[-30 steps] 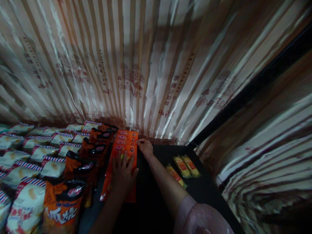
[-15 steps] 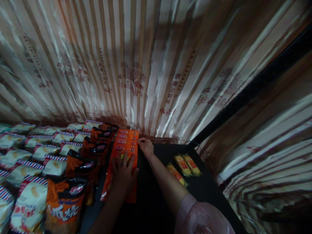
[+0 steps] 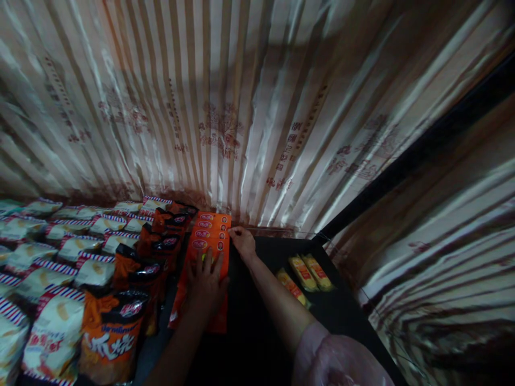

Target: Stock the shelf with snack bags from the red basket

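Note:
Flat orange snack packets (image 3: pixel 220 262) lie overlapped in a row on the dark tabletop, their top strips with oval logos showing one behind another. My left hand (image 3: pixel 206 287) rests on the front packet with its fingers spread, covering much of the print. At the right edge of the farther packets, my right hand (image 3: pixel 243 245) has thumb and fingertips pinched together on a packet's edge. Which of the stacked packets it grips is hard to make out in the dim light.
Orange-and-black snack bags (image 3: pixel 115 335) stand in a column left of the packets, with rows of white bags (image 3: pixel 54 335) beyond. Several small yellow packs (image 3: pixel 303 273) lie right of my right forearm. A printed, pleated curtain (image 3: pixel 225 177) borders the table's back; a dark pole (image 3: pixel 362 203) slants at right.
The view has shifted slightly, moving everything a little to the right. The far packets' top strips look straighter and more evenly spaced. Both hands keep nearly the same places.

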`<move>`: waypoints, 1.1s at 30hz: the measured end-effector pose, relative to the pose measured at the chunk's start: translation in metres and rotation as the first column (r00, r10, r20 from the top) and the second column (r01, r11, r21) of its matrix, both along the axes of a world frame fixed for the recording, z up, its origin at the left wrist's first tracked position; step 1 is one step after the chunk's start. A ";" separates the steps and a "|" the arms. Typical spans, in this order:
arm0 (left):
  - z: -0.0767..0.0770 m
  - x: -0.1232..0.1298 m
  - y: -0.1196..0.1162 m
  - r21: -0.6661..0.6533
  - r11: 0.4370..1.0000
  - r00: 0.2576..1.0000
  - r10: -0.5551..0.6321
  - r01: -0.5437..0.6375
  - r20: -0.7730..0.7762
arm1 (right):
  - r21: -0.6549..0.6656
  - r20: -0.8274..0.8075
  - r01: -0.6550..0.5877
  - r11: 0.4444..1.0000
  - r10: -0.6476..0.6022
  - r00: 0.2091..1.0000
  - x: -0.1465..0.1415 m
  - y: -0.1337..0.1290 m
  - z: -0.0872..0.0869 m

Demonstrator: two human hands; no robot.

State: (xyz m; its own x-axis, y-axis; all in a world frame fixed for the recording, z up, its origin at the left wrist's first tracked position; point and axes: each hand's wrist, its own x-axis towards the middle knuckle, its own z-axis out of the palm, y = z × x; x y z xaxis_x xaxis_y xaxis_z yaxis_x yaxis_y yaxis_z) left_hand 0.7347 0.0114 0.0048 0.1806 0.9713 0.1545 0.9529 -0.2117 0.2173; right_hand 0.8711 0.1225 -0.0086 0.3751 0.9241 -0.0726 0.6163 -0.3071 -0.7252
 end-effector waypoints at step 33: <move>0.001 -0.003 -0.004 -0.021 1.000 0.997 -0.021 0.023 0.077 | 0.124 0.455 -0.757 0.642 0.641 0.618 -0.064 -0.027 0.024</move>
